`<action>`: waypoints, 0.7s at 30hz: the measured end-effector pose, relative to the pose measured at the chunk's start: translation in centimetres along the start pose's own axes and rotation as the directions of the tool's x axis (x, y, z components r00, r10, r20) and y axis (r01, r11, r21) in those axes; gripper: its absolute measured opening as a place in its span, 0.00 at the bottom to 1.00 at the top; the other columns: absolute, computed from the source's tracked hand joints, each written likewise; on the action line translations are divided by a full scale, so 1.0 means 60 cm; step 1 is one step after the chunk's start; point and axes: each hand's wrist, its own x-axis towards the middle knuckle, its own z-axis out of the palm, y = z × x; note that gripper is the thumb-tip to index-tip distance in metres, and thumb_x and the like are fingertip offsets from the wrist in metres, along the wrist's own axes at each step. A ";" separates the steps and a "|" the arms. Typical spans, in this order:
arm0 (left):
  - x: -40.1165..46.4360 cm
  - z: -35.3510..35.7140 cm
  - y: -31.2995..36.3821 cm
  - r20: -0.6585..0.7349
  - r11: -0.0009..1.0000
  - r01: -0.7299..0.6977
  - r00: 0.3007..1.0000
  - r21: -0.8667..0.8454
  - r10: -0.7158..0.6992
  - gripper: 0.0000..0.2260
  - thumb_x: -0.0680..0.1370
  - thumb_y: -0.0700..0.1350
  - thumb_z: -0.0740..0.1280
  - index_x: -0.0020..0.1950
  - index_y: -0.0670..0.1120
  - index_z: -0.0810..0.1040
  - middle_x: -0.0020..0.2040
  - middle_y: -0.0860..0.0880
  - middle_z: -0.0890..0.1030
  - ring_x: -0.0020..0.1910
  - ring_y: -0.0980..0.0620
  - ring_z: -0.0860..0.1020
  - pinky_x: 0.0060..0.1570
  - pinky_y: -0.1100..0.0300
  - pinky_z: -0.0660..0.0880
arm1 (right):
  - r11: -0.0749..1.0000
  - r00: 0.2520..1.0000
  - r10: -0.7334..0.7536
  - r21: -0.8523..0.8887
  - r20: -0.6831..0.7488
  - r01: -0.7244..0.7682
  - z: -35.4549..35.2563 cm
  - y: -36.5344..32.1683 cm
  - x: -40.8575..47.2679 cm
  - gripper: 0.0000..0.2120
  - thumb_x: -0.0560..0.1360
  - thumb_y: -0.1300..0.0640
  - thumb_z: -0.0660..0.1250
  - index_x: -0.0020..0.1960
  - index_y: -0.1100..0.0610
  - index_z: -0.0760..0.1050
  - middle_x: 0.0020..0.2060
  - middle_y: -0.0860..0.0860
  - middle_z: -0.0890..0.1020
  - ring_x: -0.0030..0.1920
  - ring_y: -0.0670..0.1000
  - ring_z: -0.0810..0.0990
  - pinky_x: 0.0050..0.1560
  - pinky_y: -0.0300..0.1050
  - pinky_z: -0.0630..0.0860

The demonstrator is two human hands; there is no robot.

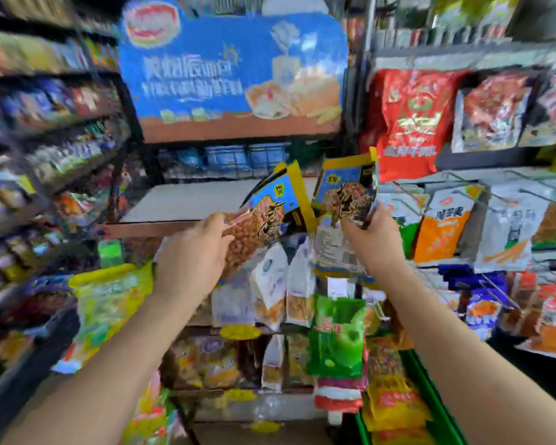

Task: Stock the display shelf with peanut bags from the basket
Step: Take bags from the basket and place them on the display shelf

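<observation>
The view is blurred. My left hand (195,252) grips a blue-and-yellow peanut bag (270,213) with a clear window, tilted to the right. My right hand (371,240) holds a second peanut bag (345,194) upright, with another bag (336,248) hanging behind it, its printed back showing. Both bags are raised in front of the white display shelf board (193,200), which lies bare beneath a blue bread poster (231,65). The basket is not in view.
Snack bags hang on pegs at the right, among them a red bag (408,120) and an orange-and-white bag (446,223). Green and yellow packets (337,335) crowd the racks below my hands. Stocked shelves (52,149) line the left side.
</observation>
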 end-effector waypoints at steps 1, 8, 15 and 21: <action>0.013 -0.006 -0.035 -0.030 0.999 -0.002 1.000 0.047 0.003 0.12 0.64 0.41 0.77 0.38 0.39 0.75 0.26 0.40 0.78 0.20 0.40 0.76 0.16 0.58 0.69 | 1.000 1.000 -0.016 0.015 -0.010 0.016 0.029 -0.029 0.014 0.11 0.72 0.57 0.67 0.48 0.63 0.70 0.36 0.54 0.76 0.45 0.59 0.77 0.39 0.46 0.67; 0.128 0.026 -0.216 -0.082 0.960 -0.053 0.994 0.275 0.078 0.10 0.60 0.36 0.75 0.37 0.43 0.77 0.26 0.47 0.78 0.24 0.46 0.78 0.26 0.59 0.73 | 0.990 0.988 -0.138 -0.037 -0.073 0.135 0.179 -0.172 0.120 0.08 0.73 0.59 0.65 0.47 0.62 0.67 0.46 0.64 0.81 0.49 0.64 0.78 0.41 0.49 0.69; 0.209 0.170 -0.310 -0.005 0.887 -0.136 0.988 0.442 0.153 0.06 0.62 0.34 0.62 0.35 0.43 0.76 0.28 0.47 0.78 0.25 0.47 0.77 0.26 0.59 0.72 | 0.956 0.972 -0.234 -0.192 -0.035 0.224 0.305 -0.209 0.247 0.11 0.75 0.56 0.63 0.53 0.59 0.66 0.50 0.62 0.80 0.50 0.64 0.79 0.39 0.51 0.69; 0.215 0.302 -0.353 0.382 0.977 -0.080 0.924 0.199 -0.002 0.16 0.69 0.38 0.70 0.56 0.42 0.73 0.52 0.43 0.78 0.49 0.43 0.79 0.41 0.54 0.76 | 0.613 0.856 -0.166 -0.629 0.489 0.478 0.438 -0.153 0.307 0.17 0.79 0.49 0.56 0.60 0.60 0.64 0.57 0.57 0.75 0.60 0.61 0.73 0.51 0.54 0.71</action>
